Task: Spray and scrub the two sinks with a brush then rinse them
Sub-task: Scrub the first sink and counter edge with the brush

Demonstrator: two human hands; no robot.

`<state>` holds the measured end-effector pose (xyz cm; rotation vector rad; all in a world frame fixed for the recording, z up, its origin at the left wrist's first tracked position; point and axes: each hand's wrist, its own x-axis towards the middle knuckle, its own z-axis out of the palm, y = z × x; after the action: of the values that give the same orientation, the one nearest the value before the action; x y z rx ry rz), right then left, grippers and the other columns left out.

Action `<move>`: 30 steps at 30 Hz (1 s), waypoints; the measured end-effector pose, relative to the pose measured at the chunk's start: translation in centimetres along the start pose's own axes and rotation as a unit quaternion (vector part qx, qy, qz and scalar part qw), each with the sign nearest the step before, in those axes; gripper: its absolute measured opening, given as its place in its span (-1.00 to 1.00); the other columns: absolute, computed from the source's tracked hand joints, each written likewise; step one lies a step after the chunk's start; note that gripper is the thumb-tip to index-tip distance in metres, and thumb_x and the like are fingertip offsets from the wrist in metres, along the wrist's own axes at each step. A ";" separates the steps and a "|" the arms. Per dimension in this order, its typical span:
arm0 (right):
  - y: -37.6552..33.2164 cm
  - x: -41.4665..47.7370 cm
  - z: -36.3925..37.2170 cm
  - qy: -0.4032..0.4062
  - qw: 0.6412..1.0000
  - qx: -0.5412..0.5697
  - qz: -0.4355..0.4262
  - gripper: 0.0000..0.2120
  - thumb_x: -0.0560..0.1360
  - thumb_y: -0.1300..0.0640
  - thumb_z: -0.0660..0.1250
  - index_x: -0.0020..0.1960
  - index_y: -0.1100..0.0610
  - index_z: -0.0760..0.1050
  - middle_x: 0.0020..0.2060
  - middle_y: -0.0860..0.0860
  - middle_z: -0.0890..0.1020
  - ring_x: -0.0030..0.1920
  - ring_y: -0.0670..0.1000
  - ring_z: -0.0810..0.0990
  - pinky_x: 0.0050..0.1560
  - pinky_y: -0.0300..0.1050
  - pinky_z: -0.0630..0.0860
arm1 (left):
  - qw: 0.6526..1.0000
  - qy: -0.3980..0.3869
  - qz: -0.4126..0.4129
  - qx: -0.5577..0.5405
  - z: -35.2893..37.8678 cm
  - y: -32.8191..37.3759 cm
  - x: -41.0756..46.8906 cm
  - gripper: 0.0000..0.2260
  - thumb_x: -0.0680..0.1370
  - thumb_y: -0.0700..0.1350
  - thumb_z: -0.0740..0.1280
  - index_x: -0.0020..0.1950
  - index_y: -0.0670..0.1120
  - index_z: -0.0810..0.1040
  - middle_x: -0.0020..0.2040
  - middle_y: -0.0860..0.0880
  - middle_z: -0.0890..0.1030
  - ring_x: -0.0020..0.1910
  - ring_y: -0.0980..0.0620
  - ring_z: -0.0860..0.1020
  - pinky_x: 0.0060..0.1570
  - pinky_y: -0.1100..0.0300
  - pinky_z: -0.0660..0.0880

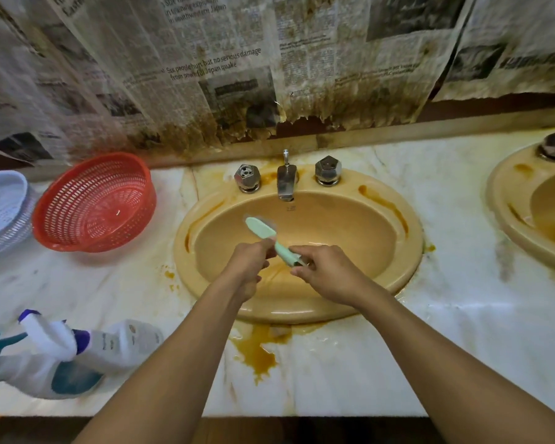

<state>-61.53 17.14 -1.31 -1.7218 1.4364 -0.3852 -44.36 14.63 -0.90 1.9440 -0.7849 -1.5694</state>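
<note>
Holding the mint brush (261,229) above the bowl of the near sink (409,238), bristle head tilted up and left; left hand (247,270) curled round mid-handle, right hand (327,277) pinching the tail end, probably resetting the grip before scrubbing; second sink (510,200) at right, stained brown; spray bottles (119,344) lying within left reach.

1. Warm, fairly bright indoor light spreads evenly over the marble bench (462,341); shadows are soft and faint.
2. A pale sheen lies on the wet bench to the right of the right hand (327,277); a thin highlight marks the sink (289,312) rim nearer than both hands.
3. The brush (260,230) head, beyond the left hand (247,267), is motion-blurred.
4. Wide-angle distortion bends the bench; spray bottles (119,344) far left of the hands look soft.
</note>
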 end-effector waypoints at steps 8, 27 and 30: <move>10.0 -3.2 -7.7 0.277 0.954 0.026 0.110 -0.60 0.62 0.07 0.35 0.43 0.13 0.52 0.24 0.08 0.64 0.20 0.07 0.60 0.25 -0.07 0.45 | 0.982 -0.008 -0.004 0.187 -3.3 -0.9 4.8 -0.79 0.70 -0.14 0.20 0.02 -0.23 0.56 -0.19 -0.13 0.47 -0.40 0.00 0.41 -0.39 0.15 0.38; 22.3 -6.2 -7.7 0.285 0.890 -0.257 0.246 -0.43 0.69 -0.22 -0.15 0.65 -0.07 0.08 0.66 -0.02 0.05 0.65 0.04 -0.06 0.61 0.17 -0.09 | 0.681 -0.103 0.200 0.697 -2.0 -4.0 12.4 -0.74 0.67 0.00 0.25 0.25 0.07 0.69 0.06 0.05 0.68 0.02 0.00 0.59 0.03 0.15 0.49; 22.4 -6.2 -7.6 0.288 0.889 -0.254 0.248 -0.43 0.69 -0.22 -0.17 0.65 -0.08 0.08 0.66 -0.02 0.04 0.65 0.03 -0.08 0.61 0.17 -0.10 | 0.746 -0.169 0.179 0.619 -1.8 -4.8 11.8 -0.83 0.63 0.02 0.35 0.08 0.19 0.74 -0.07 0.17 0.71 -0.08 0.11 0.60 -0.03 0.16 0.50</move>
<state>-83.38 19.95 -11.94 -1.5961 2.5248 -0.2529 -40.13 9.58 -11.93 1.9652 -2.6927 -1.1810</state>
